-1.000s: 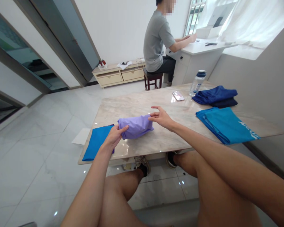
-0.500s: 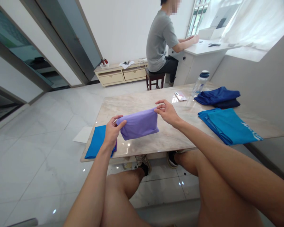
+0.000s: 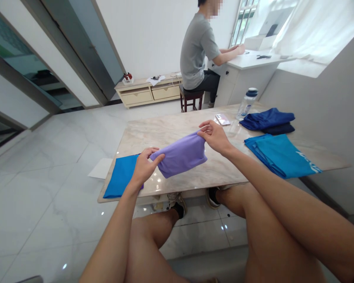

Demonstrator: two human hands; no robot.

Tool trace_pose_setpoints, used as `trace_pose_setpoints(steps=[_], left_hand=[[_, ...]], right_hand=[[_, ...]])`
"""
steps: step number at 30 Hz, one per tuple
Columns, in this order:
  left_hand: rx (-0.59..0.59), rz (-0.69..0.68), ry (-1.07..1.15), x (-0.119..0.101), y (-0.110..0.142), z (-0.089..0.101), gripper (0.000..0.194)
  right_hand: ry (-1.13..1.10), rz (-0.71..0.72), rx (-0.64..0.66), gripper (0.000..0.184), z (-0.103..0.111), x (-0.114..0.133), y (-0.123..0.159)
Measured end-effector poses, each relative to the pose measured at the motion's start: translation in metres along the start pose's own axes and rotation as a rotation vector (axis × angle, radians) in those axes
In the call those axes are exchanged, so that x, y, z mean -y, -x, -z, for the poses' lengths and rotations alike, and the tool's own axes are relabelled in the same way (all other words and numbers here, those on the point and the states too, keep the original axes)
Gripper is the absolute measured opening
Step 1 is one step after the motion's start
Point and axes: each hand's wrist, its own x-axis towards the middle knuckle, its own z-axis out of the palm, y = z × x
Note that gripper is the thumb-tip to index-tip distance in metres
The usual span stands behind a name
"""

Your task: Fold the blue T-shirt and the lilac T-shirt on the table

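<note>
A folded piece of purple cloth [image 3: 181, 155] hangs above the marble-patterned table [image 3: 156, 129], stretched between my two hands. My left hand [image 3: 146, 165] pinches its left upper corner, thumb in front. The upper right corner is pinched by my right hand [image 3: 214, 135], which is held higher, so the cloth slants up to the right. Just left of my left hand lies a folded blue cloth [image 3: 120, 176] at the table's left edge, partly hidden behind my wrist, with a bit of darker purple showing beside it.
On the table's right lie a folded light-blue cloth [image 3: 283, 155] with white lettering and dark blue cloths [image 3: 268, 120]. A water bottle [image 3: 247, 104] and a phone [image 3: 223, 119] stand and lie farther back. Beyond, a person [image 3: 196, 51] sits on a stool at a white desk [image 3: 253, 63].
The purple cloth has shifted slightly right and tilted, its right end now higher. Both hands moved right with it, keeping their pinch. The view has turned a little.
</note>
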Motion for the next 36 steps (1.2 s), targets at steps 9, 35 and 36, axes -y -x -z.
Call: trace_pose_setpoints(steps=[9,35,36], left_hand=[[0.111,0.436,0.384,0.034,0.007,-0.036,0.059],[-0.362,0.667,0.267,0.008,0.094,0.134,0.05],[-0.407,0.643,0.288,0.005,0.091,0.142,0.051]], right_hand=[[0.302,-0.144,0.052,0.022,-0.003,-0.014,-0.001],[0.697,0.033,0.399,0.022,-0.06,0.03,0.034],[0.703,0.032,0.405,0.022,-0.061,0.031,0.035]])
